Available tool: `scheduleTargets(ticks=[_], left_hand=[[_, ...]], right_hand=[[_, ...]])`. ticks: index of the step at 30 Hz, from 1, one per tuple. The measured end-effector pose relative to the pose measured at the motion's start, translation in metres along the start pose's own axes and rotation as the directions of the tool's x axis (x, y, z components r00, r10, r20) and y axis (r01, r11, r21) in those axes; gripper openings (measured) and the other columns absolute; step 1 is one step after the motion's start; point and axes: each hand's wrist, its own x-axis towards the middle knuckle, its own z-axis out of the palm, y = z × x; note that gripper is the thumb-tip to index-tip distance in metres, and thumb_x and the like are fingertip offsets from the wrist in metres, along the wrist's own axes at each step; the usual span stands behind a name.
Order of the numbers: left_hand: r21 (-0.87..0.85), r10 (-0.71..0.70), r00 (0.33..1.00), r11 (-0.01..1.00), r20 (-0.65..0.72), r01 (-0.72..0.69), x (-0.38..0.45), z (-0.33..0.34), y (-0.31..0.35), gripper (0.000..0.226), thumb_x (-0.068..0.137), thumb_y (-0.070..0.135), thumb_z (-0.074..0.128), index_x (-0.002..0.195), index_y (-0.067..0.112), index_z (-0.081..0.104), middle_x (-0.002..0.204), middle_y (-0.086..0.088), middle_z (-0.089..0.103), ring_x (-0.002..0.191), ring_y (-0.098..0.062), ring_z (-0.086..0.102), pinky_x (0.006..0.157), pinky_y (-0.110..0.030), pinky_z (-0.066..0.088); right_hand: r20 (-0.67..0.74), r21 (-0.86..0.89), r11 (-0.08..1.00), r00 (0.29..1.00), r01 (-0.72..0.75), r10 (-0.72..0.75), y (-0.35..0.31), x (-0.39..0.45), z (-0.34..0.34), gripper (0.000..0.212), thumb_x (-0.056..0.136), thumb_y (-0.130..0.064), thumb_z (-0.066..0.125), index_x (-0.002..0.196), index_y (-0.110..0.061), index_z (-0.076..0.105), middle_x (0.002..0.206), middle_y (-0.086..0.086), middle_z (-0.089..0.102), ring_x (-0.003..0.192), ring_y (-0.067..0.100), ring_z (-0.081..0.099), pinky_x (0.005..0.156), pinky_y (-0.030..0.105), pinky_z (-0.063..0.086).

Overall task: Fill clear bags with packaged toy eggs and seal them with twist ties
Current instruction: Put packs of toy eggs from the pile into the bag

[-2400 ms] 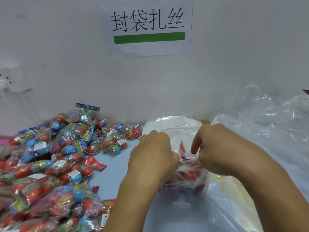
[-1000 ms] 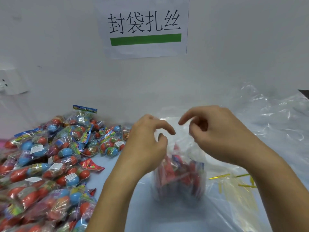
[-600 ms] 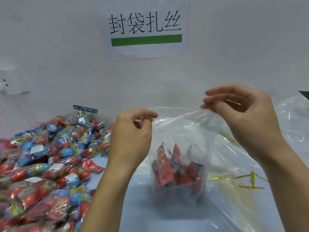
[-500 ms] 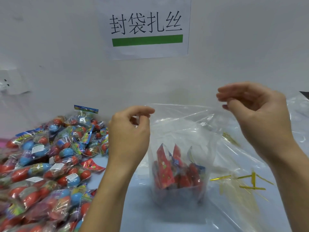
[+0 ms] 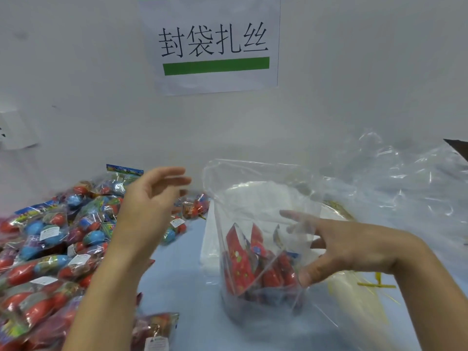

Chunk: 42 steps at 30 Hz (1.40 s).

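Clear bag (image 5: 263,198) upright, mouth open, egg packs (image 5: 255,264) inside; right hand (image 5: 336,249) fingers spread against it; left hand (image 5: 152,198) released, raised.

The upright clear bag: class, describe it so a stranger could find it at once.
Start at the paper sign on the wall and drop straight down to the table. There stands the clear bag, mouth open, red toy packets in its bottom, beside the right hand. The other clear plastic lies crumpled.

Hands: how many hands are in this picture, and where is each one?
2. The left hand hangs over the egg packs; the right hand is beside the clear bag.
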Motion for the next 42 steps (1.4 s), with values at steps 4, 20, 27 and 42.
scheduleTargets(ticks=[4,20,27,42], left_hand=[[0.484,-0.378,0.748,0.871,0.546,0.086,-0.01,-0.017,-0.014,0.094,0.07,0.028,0.089,0.141,0.055,0.033,0.139,0.031,0.048,0.133,0.001,0.045,0.108,-0.036,0.045],[0.055,0.011,0.917,0.998,0.398,-0.036,-0.026,0.077,-0.022,0.057,0.076,0.071,0.06,0.126,0.046,0.05,0.105,0.024,0.066,0.091,0.013,0.062,0.077,-0.003,0.044],[-0.058,0.0,0.889,0.998,0.458,0.031,-0.03,0.089,-0.017,0.029,0.079,0.039,0.071,0.104,0.045,0.057,0.089,0.02,0.074,0.081,0.002,0.07,0.067,-0.01,0.05],[-0.37,-0.267,0.964,0.893,0.022,0.256,-0.024,0.089,-0.016,0.023,0.097,0.014,0.06,0.081,0.014,0.076,0.075,-0.008,0.076,0.064,-0.021,0.073,0.051,-0.029,0.057]], right_hand=[[0.077,0.002,1.0,0.997,0.005,-0.005,0.006,0.003,0.002,0.139,0.043,-0.056,0.092,0.155,-0.052,0.01,0.159,-0.02,0.031,0.146,0.006,0.032,0.118,0.032,0.034],[-0.409,0.071,0.907,0.842,0.414,-0.352,-0.01,0.033,0.029,0.018,0.093,-0.045,0.061,0.101,-0.038,0.076,0.103,-0.015,0.075,0.093,0.001,0.07,0.076,0.011,0.05],[-0.326,-0.023,0.91,0.857,0.414,-0.398,-0.02,0.042,0.041,0.03,0.092,-0.002,0.056,0.094,-0.024,0.075,0.094,-0.006,0.073,0.087,0.014,0.069,0.079,0.035,0.057],[-0.265,0.014,0.949,0.916,0.315,-0.3,-0.028,0.045,0.056,0.028,0.083,-0.053,0.065,0.098,-0.03,0.057,0.078,-0.019,0.068,0.067,-0.002,0.065,0.063,0.013,0.049]])
